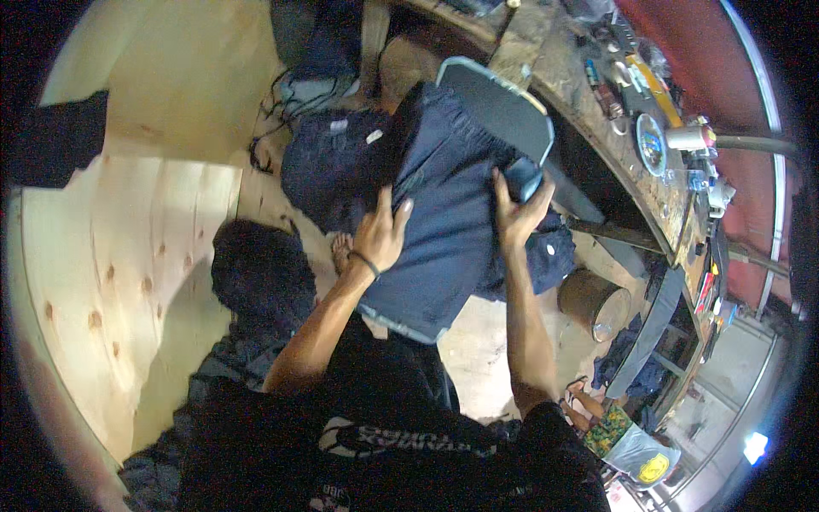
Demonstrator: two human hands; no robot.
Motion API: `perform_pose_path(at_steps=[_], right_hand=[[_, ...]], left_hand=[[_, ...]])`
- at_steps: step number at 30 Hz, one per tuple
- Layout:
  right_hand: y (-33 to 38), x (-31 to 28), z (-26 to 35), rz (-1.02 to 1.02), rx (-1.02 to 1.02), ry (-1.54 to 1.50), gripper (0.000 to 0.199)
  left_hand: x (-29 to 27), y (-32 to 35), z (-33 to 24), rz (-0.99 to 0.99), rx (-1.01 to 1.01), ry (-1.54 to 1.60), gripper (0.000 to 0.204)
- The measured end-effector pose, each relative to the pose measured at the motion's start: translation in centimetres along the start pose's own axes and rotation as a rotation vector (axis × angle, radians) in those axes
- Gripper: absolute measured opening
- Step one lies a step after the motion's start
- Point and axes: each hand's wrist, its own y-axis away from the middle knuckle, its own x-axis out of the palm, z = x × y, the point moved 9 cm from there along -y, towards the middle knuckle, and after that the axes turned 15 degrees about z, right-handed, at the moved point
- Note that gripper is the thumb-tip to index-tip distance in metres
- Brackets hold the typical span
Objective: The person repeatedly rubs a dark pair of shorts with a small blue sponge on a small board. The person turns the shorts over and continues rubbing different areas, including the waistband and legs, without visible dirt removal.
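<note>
A dark navy garment with a gathered waistband [444, 213] lies over a flat, dark board with a pale rim [503, 107]. The board sticks out beyond the cloth at the far end and close to my body. At the garment's left edge, my left hand [380, 241] grips the cloth, thumb and forefinger on top; its other fingers are partly hidden. On the right side my right hand [520, 213] is closed around a small dark block with a bluish sheen [523, 177], held against the garment near the waistband. The block's exact kind does not show.
More dark garments [333, 162] are piled beyond and left of the board. A black fuzzy heap [260, 269] sits left of my arm. To the right stand a cluttered wooden bench [627, 162] and a round tin [595, 305]. Another person [636, 444] is at lower right.
</note>
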Motion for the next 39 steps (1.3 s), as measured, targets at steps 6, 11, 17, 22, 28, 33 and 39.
perform_pose_path(at_steps=[6, 11, 17, 22, 28, 33, 39], right_hand=[[13.2, 6.8, 14.3, 0.322, -0.192, -0.09, 0.091], [3.8, 13.4, 22.3, 0.534, -0.18, -0.417, 0.085], [5.4, -2.0, 12.2, -0.224, 0.159, -0.056, 0.077], [-1.0, -0.5, -1.2, -0.058, 0.414, 0.097, 0.081], [-18.4, 1.5, -6.3, -0.065, 0.042, 0.13, 0.079], [-13.3, -0.9, -3.7, 0.13, 0.241, -0.148, 0.051], [-8.7, 1.3, 0.3, 0.3, 0.098, 0.011, 0.042]], left_hand=[[0.6, 14.2, 12.4, 0.169, -0.086, 0.043, 0.049], [-9.5, 9.0, 5.2, -0.336, 0.235, -0.052, 0.039], [-4.4, 4.0, -10.5, -0.011, 0.351, -0.327, 0.116], [-2.5, -7.5, -13.9, 0.025, 0.088, -0.563, 0.143], [-4.7, -19.2, -20.7, -0.236, 0.283, -0.625, 0.147], [-4.6, -22.8, -22.4, -0.178, 0.281, -0.782, 0.15], [-4.5, -24.5, -21.7, -0.163, 0.309, -0.732, 0.148]])
